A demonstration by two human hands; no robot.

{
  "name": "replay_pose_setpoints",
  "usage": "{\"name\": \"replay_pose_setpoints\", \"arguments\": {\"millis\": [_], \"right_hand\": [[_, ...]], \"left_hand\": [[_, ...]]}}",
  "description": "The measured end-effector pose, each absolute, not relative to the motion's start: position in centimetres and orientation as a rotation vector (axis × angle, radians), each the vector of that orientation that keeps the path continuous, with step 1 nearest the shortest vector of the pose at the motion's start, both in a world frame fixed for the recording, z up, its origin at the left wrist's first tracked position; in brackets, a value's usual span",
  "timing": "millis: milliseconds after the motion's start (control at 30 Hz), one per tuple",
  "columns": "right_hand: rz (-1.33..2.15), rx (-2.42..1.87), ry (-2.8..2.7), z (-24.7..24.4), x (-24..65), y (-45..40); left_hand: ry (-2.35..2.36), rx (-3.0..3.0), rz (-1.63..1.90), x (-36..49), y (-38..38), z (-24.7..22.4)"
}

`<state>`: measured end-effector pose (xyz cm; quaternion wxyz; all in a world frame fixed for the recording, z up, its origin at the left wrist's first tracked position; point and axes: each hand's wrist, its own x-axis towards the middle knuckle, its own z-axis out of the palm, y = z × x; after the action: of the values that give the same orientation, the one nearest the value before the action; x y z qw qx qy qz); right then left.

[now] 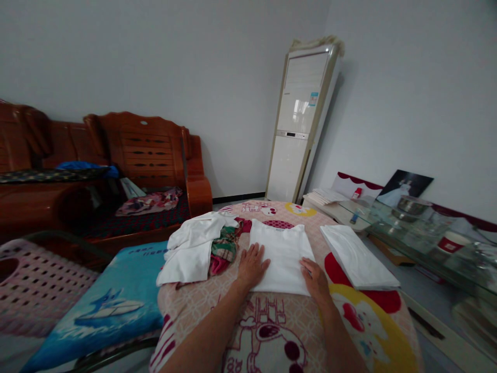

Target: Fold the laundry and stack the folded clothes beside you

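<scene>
A white folded garment [282, 248] lies flat in the middle of a round table covered with a pink cartoon-print cloth [272, 331]. My left hand [252, 267] rests flat on the garment's near left edge, fingers spread. My right hand [316, 280] lies palm down on its near right corner. Neither hand grips anything. A loose heap of white and patterned clothes [202, 248] sits to the left of the garment. A second folded white garment [359, 256] lies to the right, near the table's edge.
A wooden sofa [147, 155] with fabric on it stands at the left. A blue cushion [108, 300] sits on a chair beside the table. A tall white air conditioner [301, 124] stands in the corner. A glass table [419, 228] with bowls is at the right.
</scene>
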<state>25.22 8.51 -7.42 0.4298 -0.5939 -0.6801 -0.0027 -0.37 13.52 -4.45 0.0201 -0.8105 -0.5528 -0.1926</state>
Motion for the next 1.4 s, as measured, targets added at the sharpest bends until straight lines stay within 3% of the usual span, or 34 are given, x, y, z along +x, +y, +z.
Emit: {"name": "replay_pose_setpoints", "arguments": {"millis": [667, 1000, 1400], "right_hand": [[-0.031, -1.539, -1.718, -7.3, 25.0, 8.4], [0.024, -1.630, -1.781, -3.9, 23.3, 13.2], [-0.215, -1.820, -2.095, -2.6, 24.9, 21.3]], "left_hand": [[-1.875, -2.612, -0.631, -0.8, 14.0, -3.3], [-1.717, -2.758, -0.632, 0.2, 20.8, -0.8], [-1.503, -2.806, -0.226, 1.5, 29.0, 0.1]]}}
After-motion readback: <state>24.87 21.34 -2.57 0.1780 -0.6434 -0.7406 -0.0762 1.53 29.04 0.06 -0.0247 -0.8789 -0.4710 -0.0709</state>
